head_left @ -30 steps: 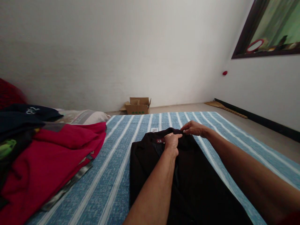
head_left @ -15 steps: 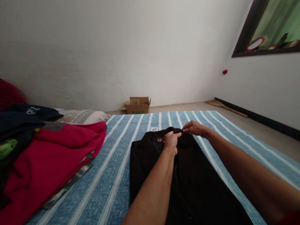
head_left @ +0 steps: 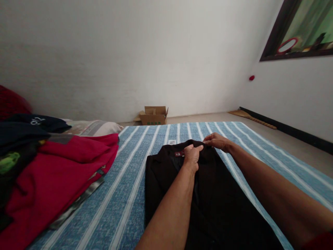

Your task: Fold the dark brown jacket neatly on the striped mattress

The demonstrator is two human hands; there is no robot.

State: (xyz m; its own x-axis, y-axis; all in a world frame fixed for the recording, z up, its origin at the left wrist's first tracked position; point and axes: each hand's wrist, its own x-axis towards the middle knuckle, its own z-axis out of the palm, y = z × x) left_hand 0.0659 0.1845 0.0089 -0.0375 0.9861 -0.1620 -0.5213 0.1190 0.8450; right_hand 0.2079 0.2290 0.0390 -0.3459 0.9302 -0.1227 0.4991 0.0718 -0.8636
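Jacket body: the black jacket [head_left: 221,187] lies front up on the striped sheet [head_left: 125,180], spreading from under the fingers toward the wearer; its near end runs out of view. The forearms reach over it, so a low elbow or wrist could drag the front panels into creases.
Left hand: the left hand [head_left: 191,154] is at the neck opening, fingers curled in, one digit pointing toward the right hand; whether they pinch cloth I cannot tell. Pressing unevenly here could bunch the lining.
Neck tag: the red tag [head_left: 179,153] shows just left of the left fingers.
Right hand: the right hand [head_left: 217,141] pinches the collar edge between thumb and fingertips. Pulling harder than the left hand steadies could twist the neck off line.
Collar: the collar [head_left: 191,141] curves between and beside both sets of fingers; with so narrow a hold, the edge could slip and flop over.
Red garment: the red garment [head_left: 70,166] lies well left of the fingers.
Box: the cardboard box [head_left: 154,119] stands on the floor beyond the fingers.
Change: against half a second ago, the hands keep nearly the same places on the collar; only the view shifts slightly, the box appearing a touch higher and farther right.
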